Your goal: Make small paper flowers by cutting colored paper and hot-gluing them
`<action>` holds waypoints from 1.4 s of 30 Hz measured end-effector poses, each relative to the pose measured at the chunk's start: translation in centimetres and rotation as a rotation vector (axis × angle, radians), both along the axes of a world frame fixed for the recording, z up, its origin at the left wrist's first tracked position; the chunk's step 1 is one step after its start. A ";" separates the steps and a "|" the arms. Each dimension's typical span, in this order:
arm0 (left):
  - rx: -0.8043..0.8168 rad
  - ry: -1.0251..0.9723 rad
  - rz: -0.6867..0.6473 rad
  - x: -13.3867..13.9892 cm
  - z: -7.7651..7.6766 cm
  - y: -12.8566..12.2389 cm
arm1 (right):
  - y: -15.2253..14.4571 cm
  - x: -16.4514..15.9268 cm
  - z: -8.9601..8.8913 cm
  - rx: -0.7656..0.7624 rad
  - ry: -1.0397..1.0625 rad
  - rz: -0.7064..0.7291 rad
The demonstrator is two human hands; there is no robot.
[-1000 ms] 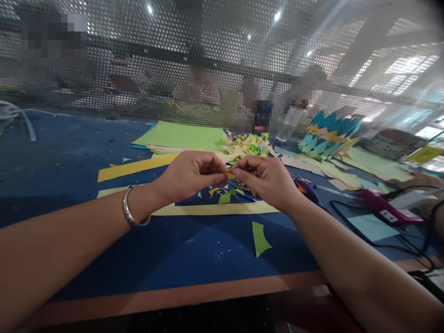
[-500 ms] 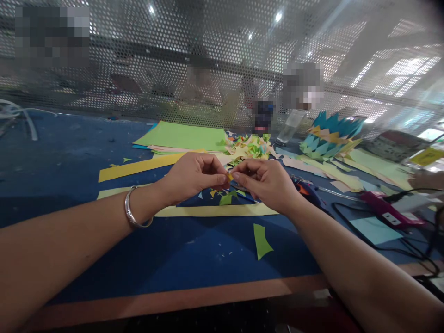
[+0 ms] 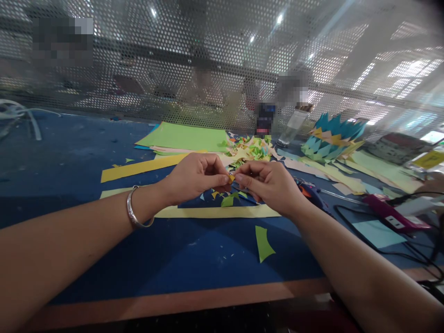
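A small yellow-orange piece of paper (image 3: 231, 178) is pinched between the thumb and fingers of my left hand (image 3: 199, 178). My right hand (image 3: 265, 182) is closed in a pinch at the other side of the same piece, its fingertips against the edge. Both hands hover over the blue table (image 3: 194, 263). Beneath and around them lie a yellow paper strip (image 3: 142, 167), a pale yellow strip (image 3: 215, 211) and small green scraps (image 3: 229, 200). Nearer to me rests a curved green scrap (image 3: 264, 243).
Behind my hands are stacked green sheets (image 3: 187, 135) and a heap of cut paper (image 3: 251, 150). To the right stand a clear bottle (image 3: 290, 129) and a zigzag paper crown (image 3: 333, 136). A purple power strip (image 3: 397, 212) with black cables lies at far right.
My fingertips have parted slightly, and more of the yellow-orange paper piece shows between them. The whole view has shifted a little; the things on the table lie as before.
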State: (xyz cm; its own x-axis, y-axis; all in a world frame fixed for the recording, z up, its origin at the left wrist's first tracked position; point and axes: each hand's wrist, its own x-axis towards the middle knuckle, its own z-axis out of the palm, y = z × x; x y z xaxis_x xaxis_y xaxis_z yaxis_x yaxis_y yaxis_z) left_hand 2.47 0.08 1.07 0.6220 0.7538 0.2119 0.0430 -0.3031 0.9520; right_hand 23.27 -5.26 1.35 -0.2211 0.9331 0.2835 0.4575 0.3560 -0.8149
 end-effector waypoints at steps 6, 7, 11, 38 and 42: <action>-0.024 -0.006 0.008 0.1 0.1 -0.2 | -0.2 0.0 0.3 -0.015 0.035 0.041; -0.026 -0.005 0.010 0.1 0.2 -0.3 | -0.2 0.0 0.4 -0.016 0.033 0.042; -0.012 -0.001 0.001 0.0 0.3 -0.3 | -0.3 0.0 0.4 -0.012 -0.008 0.023; 0.090 -0.034 -0.141 -0.2 0.4 -0.4 | -0.6 0.0 0.7 0.036 -0.021 0.060; 0.094 -0.045 -0.128 0.0 0.3 -0.6 | -0.5 0.0 0.7 0.064 -0.048 0.040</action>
State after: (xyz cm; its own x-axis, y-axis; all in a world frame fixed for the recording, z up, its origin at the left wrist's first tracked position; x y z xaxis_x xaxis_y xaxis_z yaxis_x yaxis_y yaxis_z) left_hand 2.50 -0.48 1.36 0.7001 0.6443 0.3077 -0.0439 -0.3912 0.9192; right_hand 23.30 -5.76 2.02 -0.2724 0.9037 0.3304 0.4798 0.4252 -0.7675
